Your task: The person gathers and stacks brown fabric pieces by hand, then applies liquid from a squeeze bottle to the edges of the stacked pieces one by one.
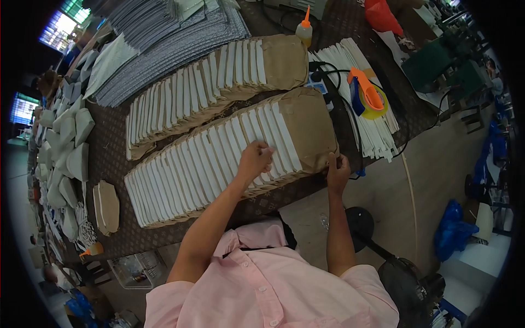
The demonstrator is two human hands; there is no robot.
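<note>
A long row of overlapping brown paper bags [314, 117], each with a white strip along one edge, lies across the table in front of me. My left hand [256, 162] is over the white strips, fingers curled in toward the thumb; whatever they may hold is too small to make out. At the row's right end, my right hand [338, 170] pinches the near corner of the top brown paper bag. Behind this row lies a second row of similar bags [284, 61]. One separate brown paper piece [107, 208] with a white strip sits at the left.
An orange tape dispenser [369, 95] rests on a pile of white paper strips [377, 139] at the right, with black cables alongside. A glue bottle [304, 31] with an orange tip stands at the back. Stacked grey sheets [169, 49] fill the back left; a fan [402, 279] stands beside me.
</note>
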